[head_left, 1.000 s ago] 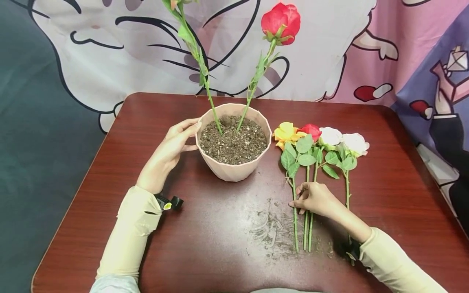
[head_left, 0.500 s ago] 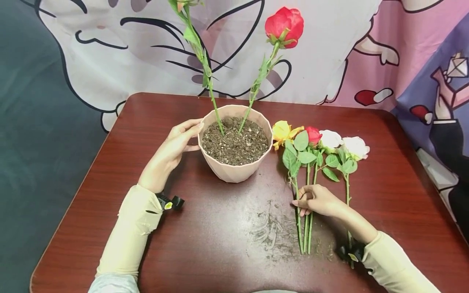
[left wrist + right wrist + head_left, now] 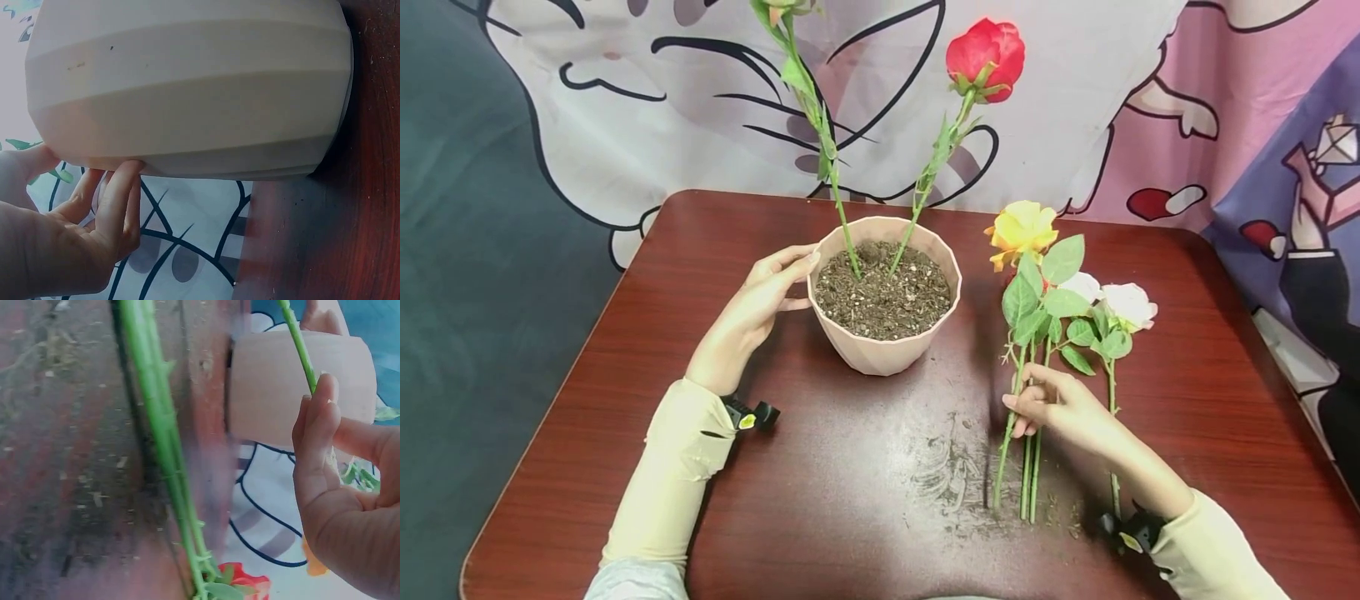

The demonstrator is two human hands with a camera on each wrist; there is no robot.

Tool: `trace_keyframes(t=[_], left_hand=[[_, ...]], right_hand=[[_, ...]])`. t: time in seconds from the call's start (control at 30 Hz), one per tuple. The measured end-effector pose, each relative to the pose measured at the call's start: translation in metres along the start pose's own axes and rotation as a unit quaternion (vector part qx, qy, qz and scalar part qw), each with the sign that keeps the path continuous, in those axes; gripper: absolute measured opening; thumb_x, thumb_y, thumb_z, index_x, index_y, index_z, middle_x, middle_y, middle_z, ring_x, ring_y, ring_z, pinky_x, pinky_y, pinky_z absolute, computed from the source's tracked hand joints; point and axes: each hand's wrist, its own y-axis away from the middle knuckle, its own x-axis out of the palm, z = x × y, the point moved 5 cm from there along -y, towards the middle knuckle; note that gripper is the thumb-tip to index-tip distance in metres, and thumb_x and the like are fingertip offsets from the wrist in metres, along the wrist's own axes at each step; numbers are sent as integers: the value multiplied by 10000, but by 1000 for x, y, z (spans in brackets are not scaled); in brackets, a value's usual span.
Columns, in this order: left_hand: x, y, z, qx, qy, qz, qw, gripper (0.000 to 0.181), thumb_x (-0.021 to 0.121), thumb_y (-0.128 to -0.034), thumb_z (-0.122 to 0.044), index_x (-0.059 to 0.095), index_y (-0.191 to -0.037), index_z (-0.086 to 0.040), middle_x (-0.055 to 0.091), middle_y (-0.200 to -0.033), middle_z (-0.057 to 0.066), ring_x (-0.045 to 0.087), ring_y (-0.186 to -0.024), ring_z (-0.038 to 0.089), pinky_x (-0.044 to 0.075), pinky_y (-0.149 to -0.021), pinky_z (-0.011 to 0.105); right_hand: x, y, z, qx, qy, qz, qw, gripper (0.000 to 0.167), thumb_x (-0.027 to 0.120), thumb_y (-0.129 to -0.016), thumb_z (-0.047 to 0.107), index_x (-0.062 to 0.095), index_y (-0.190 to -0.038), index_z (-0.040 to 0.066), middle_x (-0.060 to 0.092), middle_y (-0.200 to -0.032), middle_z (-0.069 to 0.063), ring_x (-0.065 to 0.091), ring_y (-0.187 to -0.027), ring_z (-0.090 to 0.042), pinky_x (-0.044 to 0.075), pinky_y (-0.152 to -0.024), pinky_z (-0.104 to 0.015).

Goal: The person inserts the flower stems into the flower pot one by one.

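In the head view my left hand [image 3: 756,308] rests against the left side of a pale pink flowerpot [image 3: 880,354], thumb at its rim. The left wrist view shows the fingertips [image 3: 130,167] touching the pot's faceted wall. Dark soil [image 3: 880,304] fills the pot, where a red rose [image 3: 985,62] and another stem [image 3: 841,208] stand upright, leaning apart. My right hand [image 3: 1060,404] pinches a yellow rose [image 3: 1024,229] by its green stem, partly raised above the flowers lying below. In the right wrist view, thumb and fingers [image 3: 324,406] close round that stem.
Beneath the held flower lie a mostly hidden red rose [image 3: 247,581] and a white rose [image 3: 1081,286]. Another white rose [image 3: 1127,306] lies farther right, its stem passing under the right wrist. Scattered soil [image 3: 951,467] marks the brown table [image 3: 820,500]. A printed curtain [image 3: 880,108] hangs behind.
The yellow rose has been raised off the table, its bloom moving up and right and now covering most of the red one. My left hand stays at the pot.
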Motion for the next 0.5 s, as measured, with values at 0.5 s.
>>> trace_keyframes(t=[0.5], left_hand=[[2, 1, -1, -59, -27, -44, 10000, 429, 540, -947, -270, 491, -1321, -64, 524, -1114, -18, 499, -1025, 143, 512, -701, 254]], right_hand=[[-52, -5, 112, -2636, -1234, -1528, 9444, 116, 486, -902, -117, 503, -969, -23, 666, -734, -95, 649, -601, -157, 516, -569, -223]])
